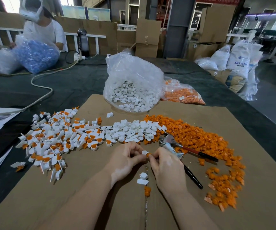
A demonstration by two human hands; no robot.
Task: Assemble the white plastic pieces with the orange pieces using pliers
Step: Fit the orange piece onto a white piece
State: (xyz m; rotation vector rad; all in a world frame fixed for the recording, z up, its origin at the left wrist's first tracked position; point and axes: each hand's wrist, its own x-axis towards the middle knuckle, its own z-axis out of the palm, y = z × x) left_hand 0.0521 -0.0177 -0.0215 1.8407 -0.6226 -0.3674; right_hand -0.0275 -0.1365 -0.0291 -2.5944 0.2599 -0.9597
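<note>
The left hand (pixel 127 156) pinches a white piece (pixel 145 152) while the right hand (pixel 165 165) pinches an orange piece (pixel 148 155) against it, pliers (pixel 180 146) lying just beside on the cardboard-covered table (pixel 217 113)

Only readable text you've got is on the white sack (pixel 238 61) off to your right: it looks like "ABS RESIN", printed mirrored. The red banner (pixel 217 0) up top is too blurry.
</note>
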